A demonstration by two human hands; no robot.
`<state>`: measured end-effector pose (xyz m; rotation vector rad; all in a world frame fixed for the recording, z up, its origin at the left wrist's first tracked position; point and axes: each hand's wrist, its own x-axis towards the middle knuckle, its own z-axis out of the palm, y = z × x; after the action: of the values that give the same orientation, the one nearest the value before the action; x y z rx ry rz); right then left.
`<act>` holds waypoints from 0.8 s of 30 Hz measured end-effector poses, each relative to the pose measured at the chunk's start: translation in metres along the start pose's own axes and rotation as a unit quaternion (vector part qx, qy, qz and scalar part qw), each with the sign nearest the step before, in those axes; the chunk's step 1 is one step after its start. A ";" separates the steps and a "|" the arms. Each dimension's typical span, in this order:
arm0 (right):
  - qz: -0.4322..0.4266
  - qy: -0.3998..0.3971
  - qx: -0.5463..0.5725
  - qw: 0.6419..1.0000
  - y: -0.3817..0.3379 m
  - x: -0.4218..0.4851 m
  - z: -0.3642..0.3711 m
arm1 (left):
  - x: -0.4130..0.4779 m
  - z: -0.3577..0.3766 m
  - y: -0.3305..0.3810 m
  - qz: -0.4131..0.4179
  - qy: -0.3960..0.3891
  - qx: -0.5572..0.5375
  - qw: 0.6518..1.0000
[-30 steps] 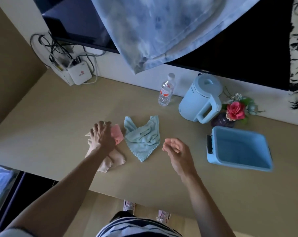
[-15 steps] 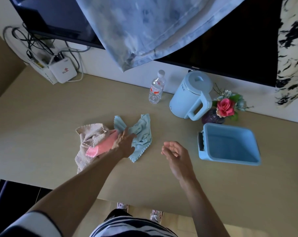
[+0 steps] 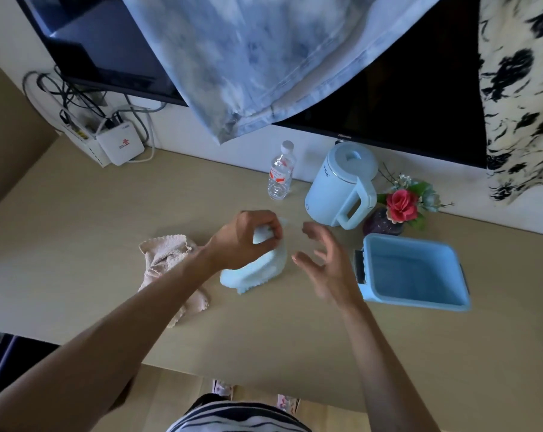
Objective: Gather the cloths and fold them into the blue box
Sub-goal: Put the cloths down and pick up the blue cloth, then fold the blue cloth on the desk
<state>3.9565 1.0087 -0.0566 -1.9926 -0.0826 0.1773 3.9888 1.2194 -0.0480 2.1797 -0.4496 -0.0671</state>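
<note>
Left hand [image 3: 248,238] pinching the top of the light blue cloth [image 3: 257,269], lifting it off the tan surface [image 3: 77,229], well left of the blue box [image 3: 415,299]. Right hand [image 3: 326,263] open, fingers spread, between that cloth and the box, touching neither. Beige cloth [image 3: 167,260] crumpled farther left of the box, partly under the left forearm. Kettle [image 3: 341,188] just behind the box.

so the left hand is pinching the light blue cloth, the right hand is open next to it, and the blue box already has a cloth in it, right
Not quite: the blue box holds no cloth; the head view shows only its bare inside. The rest stands: the left hand pinches the light blue cloth, and the right hand is open beside it.
</note>
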 end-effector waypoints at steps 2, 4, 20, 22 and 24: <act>-0.035 -0.038 0.008 0.999 -0.017 0.008 -0.010 | 0.003 -0.012 0.028 0.007 -0.013 -0.036 0.999; -0.039 -0.081 0.073 0.993 -0.034 0.012 -0.021 | 0.005 -0.022 0.050 0.021 -0.020 -0.064 0.998; -0.049 -0.043 0.159 0.985 -0.072 -0.003 -0.098 | 0.009 -0.041 0.094 0.001 -0.113 0.073 0.991; -0.053 -0.025 0.142 0.988 -0.069 -0.005 -0.106 | 0.010 -0.046 0.093 -0.008 -0.133 0.102 0.986; -0.053 -0.008 0.151 0.987 -0.064 -0.005 -0.113 | 0.011 -0.052 0.090 -0.019 -0.146 0.131 0.980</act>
<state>3.9709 0.9328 0.0483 -1.6803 -0.1633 0.1287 3.9836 1.2058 0.0556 2.4483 -0.6105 -0.3709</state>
